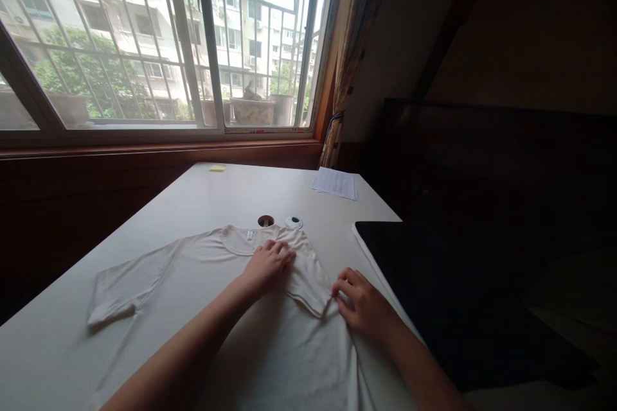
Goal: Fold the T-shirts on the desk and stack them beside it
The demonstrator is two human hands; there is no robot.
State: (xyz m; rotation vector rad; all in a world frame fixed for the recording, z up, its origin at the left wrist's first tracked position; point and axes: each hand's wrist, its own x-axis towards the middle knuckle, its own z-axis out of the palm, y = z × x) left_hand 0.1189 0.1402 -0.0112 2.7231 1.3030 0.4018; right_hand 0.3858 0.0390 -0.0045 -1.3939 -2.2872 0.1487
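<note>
A white short-sleeved T-shirt (193,289) lies spread on the white table, its neckline toward the window. One sleeve stretches out flat to the left. On the right, the other sleeve is folded inward over the body. My left hand (272,260) rests on the shirt beside the collar, fingers slightly bent and apart, pressing on the cloth. With closed fingertips, my right hand (359,302) pinches the shirt at the edge of the folded sleeve. The lower part of the shirt runs out of view below my arms.
The white table (250,189) has a round cable hole (265,221) and a round white cap (294,223) past the collar. Papers (336,183) and a yellow note (217,167) lie at the far edge. A dark flat panel (434,289) stands right. A barred window is ahead.
</note>
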